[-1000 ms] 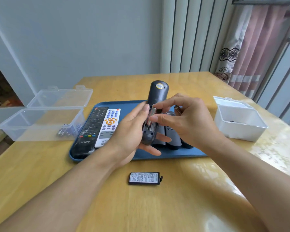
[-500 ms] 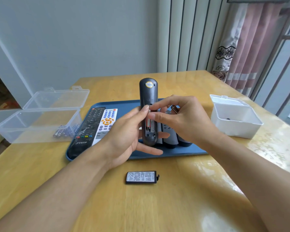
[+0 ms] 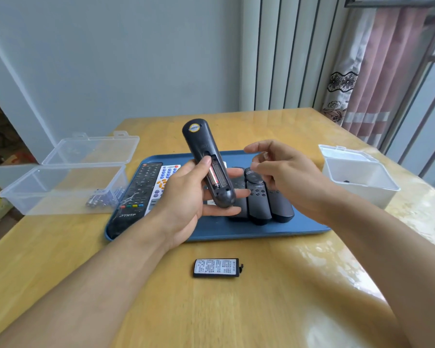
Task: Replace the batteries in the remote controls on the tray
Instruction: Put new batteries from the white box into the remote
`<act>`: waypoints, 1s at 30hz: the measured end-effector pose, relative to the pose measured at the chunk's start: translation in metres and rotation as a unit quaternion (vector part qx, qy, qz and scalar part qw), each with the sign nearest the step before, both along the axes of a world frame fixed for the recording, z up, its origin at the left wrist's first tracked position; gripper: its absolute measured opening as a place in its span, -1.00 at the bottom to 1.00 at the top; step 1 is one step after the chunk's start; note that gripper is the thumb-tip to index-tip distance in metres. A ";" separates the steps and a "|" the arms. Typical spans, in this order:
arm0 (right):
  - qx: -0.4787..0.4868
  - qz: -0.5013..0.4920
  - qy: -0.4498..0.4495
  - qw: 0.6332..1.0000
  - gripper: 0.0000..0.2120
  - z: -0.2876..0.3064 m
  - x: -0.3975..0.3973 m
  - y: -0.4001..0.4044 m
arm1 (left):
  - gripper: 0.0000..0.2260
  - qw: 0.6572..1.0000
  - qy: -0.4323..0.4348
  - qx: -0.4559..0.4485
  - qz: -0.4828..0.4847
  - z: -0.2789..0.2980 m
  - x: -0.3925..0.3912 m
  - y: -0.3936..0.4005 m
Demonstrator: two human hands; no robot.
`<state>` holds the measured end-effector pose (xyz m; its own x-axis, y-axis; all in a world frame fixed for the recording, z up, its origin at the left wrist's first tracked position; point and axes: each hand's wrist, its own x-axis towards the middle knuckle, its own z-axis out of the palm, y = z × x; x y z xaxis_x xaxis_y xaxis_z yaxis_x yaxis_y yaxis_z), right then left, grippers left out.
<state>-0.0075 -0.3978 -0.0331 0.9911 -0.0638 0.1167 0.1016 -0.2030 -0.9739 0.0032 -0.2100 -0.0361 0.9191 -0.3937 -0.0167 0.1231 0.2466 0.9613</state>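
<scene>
The left hand (image 3: 186, 194) grips a dark remote (image 3: 206, 162) at frame centre, back up and tilted, likely so its open bay, one battery (image 3: 213, 177) showing, faces the person. To its right the right hand (image 3: 284, 172) hovers with curled fingers pinching something small, perhaps a battery; I cannot tell. Behind lies the blue tray (image 3: 274, 229) of remotes; the loose cover (image 3: 216, 268) sits on the table at lower centre.

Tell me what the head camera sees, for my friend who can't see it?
A left hand holds a dark remote back-up, its open battery slot showing one battery, above a blue tray of other remotes. The right hand hovers beside it. The battery cover lies on the wooden table.
</scene>
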 end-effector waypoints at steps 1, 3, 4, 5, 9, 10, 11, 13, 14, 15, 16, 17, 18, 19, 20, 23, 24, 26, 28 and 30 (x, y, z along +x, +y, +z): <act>0.009 0.006 0.001 1.000 -0.72 0.000 0.001 -0.001 | -0.65 1.000 -0.004 -0.005 0.003 0.000 0.000 -0.001; -0.016 0.003 -0.015 1.000 -0.66 -0.002 0.002 -0.001 | -0.67 1.000 -0.008 -0.013 0.012 -0.002 0.000 -0.002; -0.035 -0.002 -0.030 0.999 -0.65 -0.002 0.002 0.000 | -0.68 1.000 -0.008 -0.016 0.016 -0.003 0.001 -0.002; -0.050 -0.006 -0.048 0.998 -0.66 -0.002 0.001 0.001 | -0.68 1.000 -0.007 -0.022 0.020 -0.004 0.001 -0.003; -0.044 -0.011 -0.107 0.993 -0.81 0.003 -0.005 0.006 | -0.75 0.997 0.003 -0.054 0.053 -0.006 0.005 -0.004; -0.043 -0.015 -0.117 0.992 -0.84 0.003 -0.005 0.006 | -0.78 0.996 0.005 -0.058 0.061 -0.007 0.007 -0.003; -0.046 -0.019 -0.129 0.990 -0.86 0.003 -0.006 0.007 | -0.80 0.996 0.005 -0.057 0.066 -0.007 0.008 -0.003; -0.056 -0.023 -0.154 0.986 -0.86 0.002 -0.007 0.009 | -0.81 0.997 -0.005 -0.041 0.063 -0.008 0.010 -0.002; -0.060 -0.022 -0.165 0.984 -0.86 0.000 -0.008 0.011 | -0.80 0.998 -0.013 -0.028 0.058 -0.009 0.010 -0.002; -0.068 -0.021 -0.173 0.982 -0.88 -0.001 -0.009 0.012 | -0.81 0.998 -0.021 -0.015 0.055 -0.009 0.010 -0.002; -0.076 -0.020 -0.179 0.981 -0.89 -0.002 -0.010 0.013 | -0.83 0.998 -0.027 -0.004 0.053 -0.009 0.010 -0.002; -0.084 -0.018 -0.180 0.980 -0.89 -0.003 -0.010 0.014 | -0.84 0.998 -0.033 0.002 0.053 -0.009 0.009 -0.003; -0.088 -0.014 -0.179 0.980 -0.88 -0.004 -0.011 0.015 | -0.84 0.998 -0.037 0.004 0.053 -0.009 0.009 -0.003; -0.092 -0.013 -0.180 0.979 -0.88 -0.005 -0.011 0.016 | -0.84 0.998 -0.037 0.004 0.053 -0.009 0.008 -0.004; -0.098 -0.013 -0.183 0.978 -0.87 -0.005 -0.011 0.016 | -0.83 0.998 -0.036 0.004 0.054 -0.009 0.007 -0.004; -0.133 -0.005 -0.204 0.970 -0.82 -0.005 -0.009 0.017 | -0.80 0.998 -0.038 0.010 0.054 -0.009 0.006 -0.006; -0.142 -0.002 -0.210 0.967 -0.80 -0.005 -0.010 0.017 | -0.79 0.998 -0.038 0.009 0.054 -0.009 0.006 -0.006; -0.162 0.001 -0.221 0.962 -0.76 -0.005 -0.010 0.018 | -0.81 0.998 -0.038 -0.002 0.059 -0.008 0.006 -0.006; -0.182 -0.007 -0.237 0.954 -0.78 -0.006 -0.011 0.019 | -0.83 0.997 -0.040 -0.013 0.070 -0.008 0.007 -0.005; -0.182 -0.017 -0.254 0.950 -0.87 -0.008 -0.013 0.019 | -0.86 0.996 -0.043 -0.021 0.076 -0.009 0.009 -0.005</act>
<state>-0.0200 -0.3787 -0.0409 0.7989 0.0412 0.6001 0.5274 -0.5277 -0.6659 0.0120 -0.2151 -0.0448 0.9656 -0.2480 0.0778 -0.0006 0.2971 0.9549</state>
